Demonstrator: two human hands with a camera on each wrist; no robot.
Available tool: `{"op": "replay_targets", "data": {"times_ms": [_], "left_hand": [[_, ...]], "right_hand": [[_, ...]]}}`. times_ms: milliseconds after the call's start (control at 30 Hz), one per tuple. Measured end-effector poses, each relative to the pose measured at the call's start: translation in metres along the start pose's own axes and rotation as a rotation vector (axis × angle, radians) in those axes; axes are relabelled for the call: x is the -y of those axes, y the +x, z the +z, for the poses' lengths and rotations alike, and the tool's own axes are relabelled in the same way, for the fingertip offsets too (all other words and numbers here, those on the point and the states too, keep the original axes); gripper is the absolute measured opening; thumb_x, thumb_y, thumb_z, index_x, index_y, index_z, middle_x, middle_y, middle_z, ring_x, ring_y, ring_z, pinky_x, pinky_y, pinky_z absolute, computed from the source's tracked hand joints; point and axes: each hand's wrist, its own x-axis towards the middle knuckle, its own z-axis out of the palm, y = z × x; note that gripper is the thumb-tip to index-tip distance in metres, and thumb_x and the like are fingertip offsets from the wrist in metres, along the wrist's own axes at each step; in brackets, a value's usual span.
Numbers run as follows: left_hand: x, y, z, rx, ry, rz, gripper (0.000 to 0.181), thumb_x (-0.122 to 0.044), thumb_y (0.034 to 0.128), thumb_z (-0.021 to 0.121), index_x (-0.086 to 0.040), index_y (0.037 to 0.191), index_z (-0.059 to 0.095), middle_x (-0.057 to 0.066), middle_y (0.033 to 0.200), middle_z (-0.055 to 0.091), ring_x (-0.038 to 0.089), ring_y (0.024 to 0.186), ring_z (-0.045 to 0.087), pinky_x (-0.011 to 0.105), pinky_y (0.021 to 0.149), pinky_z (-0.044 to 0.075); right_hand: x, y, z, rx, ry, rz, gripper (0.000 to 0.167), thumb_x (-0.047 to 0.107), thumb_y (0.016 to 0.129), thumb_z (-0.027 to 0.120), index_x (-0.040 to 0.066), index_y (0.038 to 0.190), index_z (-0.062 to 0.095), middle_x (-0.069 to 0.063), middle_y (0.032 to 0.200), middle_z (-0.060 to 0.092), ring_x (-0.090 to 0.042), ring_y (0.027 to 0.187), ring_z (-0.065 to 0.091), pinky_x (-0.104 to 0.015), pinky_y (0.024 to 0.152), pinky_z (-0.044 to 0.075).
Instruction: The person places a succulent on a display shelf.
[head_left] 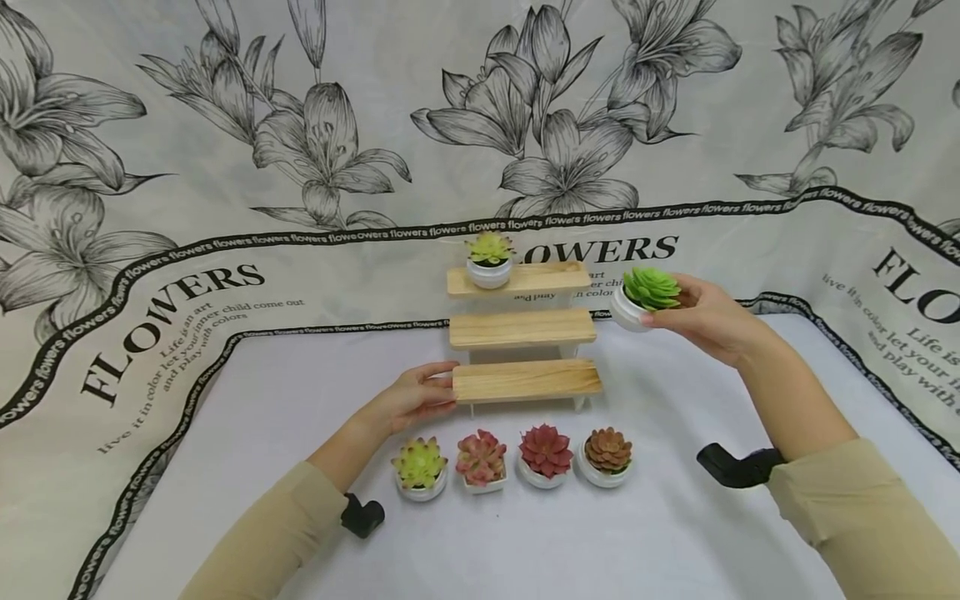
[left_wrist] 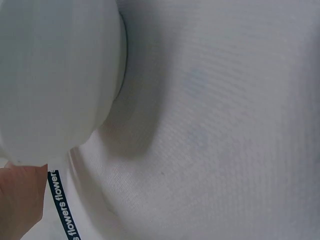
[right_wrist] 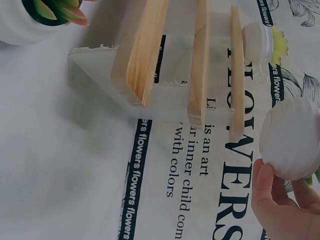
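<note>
My right hand pinches a white pot holding a bright green succulent, raised to the right of the three-tier wooden shelf stand. In the right wrist view, the fingers hold this pot by its side. At the left end of the lowest tier, my left hand grips the board. A yellow-green succulent in a round white pot stands at the left of the top tier. The left wrist view shows a white pot close up and part of the left hand.
In front of the stand, a row of potted succulents sits on the white tabletop: yellow-green, pink, dark red and brown. Behind the stand hangs a flower-printed cloth.
</note>
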Motion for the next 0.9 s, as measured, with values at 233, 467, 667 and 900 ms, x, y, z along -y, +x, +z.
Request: {"op": "replay_targets", "data": {"times_ms": [233, 467, 667, 900], "left_hand": [[0.0, -0.003, 0.0, -0.015, -0.01, -0.012, 0.059, 0.015, 0.0866, 0.05, 0.0, 0.142, 0.035, 0.027, 0.136, 0.043, 0.016, 0.088, 0.061, 0.028, 0.08, 0.054], [0.001, 0.0, 0.0, -0.034, 0.012, -0.001, 0.058, 0.013, 0.087, 0.052, -0.001, 0.141, 0.037, 0.024, 0.133, 0.046, 0.016, 0.09, 0.06, 0.028, 0.083, 0.053], [0.001, -0.001, 0.001, -0.041, 0.017, 0.012, 0.057, 0.012, 0.0871, 0.053, -0.001, 0.141, 0.038, 0.023, 0.13, 0.048, 0.016, 0.089, 0.06, 0.029, 0.084, 0.053], [0.002, -0.003, 0.001, -0.036, 0.016, 0.015, 0.057, 0.013, 0.0865, 0.053, 0.0, 0.14, 0.037, 0.02, 0.124, 0.051, 0.015, 0.088, 0.06, 0.028, 0.083, 0.054]], "right_hand": [[0.01, 0.014, 0.011, 0.003, 0.021, -0.022, 0.079, 0.009, 0.086, 0.066, 0.003, 0.148, 0.017, -0.014, 0.139, 0.033, -0.016, 0.118, 0.04, -0.033, 0.106, 0.035], [0.021, 0.032, 0.021, -0.005, 0.072, -0.034, 0.078, 0.005, 0.086, 0.063, 0.004, 0.148, 0.017, -0.018, 0.144, 0.028, -0.025, 0.126, 0.033, -0.041, 0.111, 0.027], [0.027, 0.045, 0.031, -0.049, 0.102, -0.038, 0.077, 0.001, 0.085, 0.063, 0.003, 0.148, 0.019, -0.02, 0.146, 0.025, -0.029, 0.13, 0.03, -0.039, 0.11, 0.028], [0.032, 0.056, 0.042, -0.084, 0.086, -0.053, 0.076, 0.0, 0.084, 0.064, 0.001, 0.146, 0.022, -0.022, 0.144, 0.026, -0.03, 0.128, 0.031, -0.039, 0.11, 0.03]]}}
